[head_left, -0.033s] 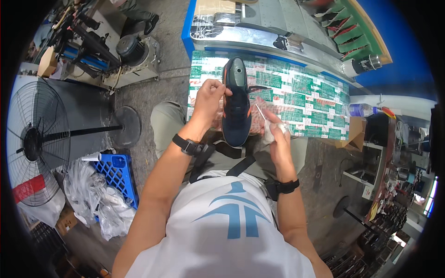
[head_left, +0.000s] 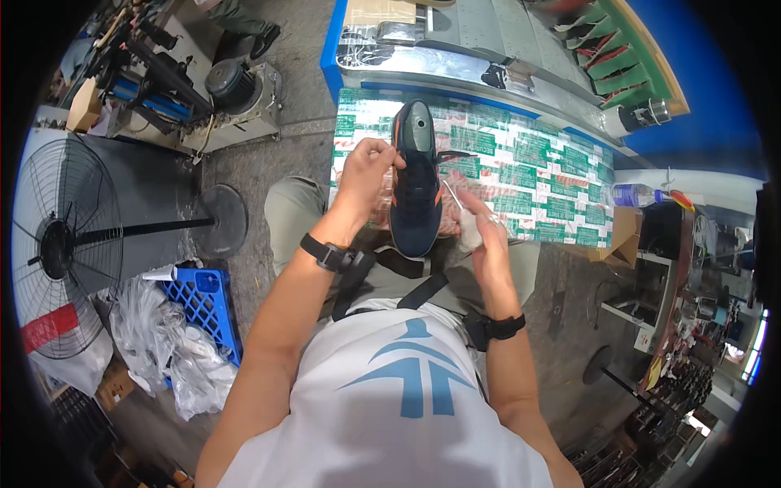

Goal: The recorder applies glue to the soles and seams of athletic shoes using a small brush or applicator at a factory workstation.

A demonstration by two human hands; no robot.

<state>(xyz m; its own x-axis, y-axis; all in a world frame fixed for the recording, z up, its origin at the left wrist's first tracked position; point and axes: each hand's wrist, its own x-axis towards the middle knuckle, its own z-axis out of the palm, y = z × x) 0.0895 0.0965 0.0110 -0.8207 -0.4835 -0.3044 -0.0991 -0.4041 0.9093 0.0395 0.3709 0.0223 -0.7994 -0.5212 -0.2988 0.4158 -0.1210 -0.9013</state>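
Note:
A dark shoe (head_left: 415, 195) with orange edging lies lengthwise before me, its toe toward me. In its opening sits a grey-green last (head_left: 419, 128) with a hole in it. My left hand (head_left: 368, 179) is closed in a pinch at the shoe's left upper edge. To the right of the shoe, my right hand (head_left: 491, 252) is closed round a soft-looking white wad (head_left: 469, 232). A thin white stick (head_left: 451, 193) sticks out from that hand toward the shoe, not touching it as far as I can tell. A dark lace (head_left: 457, 154) extends off the shoe's right side.
Green-and-white printed wrapping covers the work surface (head_left: 561, 183). Beyond it is a metal-topped machine bench (head_left: 455, 65). A plastic bottle (head_left: 636, 194) and a cardboard box (head_left: 625, 236) are at the right. A standing fan (head_left: 57, 244) and a blue crate (head_left: 207, 305) with clear plastic bags occupy the left.
My right hand has turned slightly, and the white wad in it has shifted a little to the left. My left hand and the shoe stay where they were.

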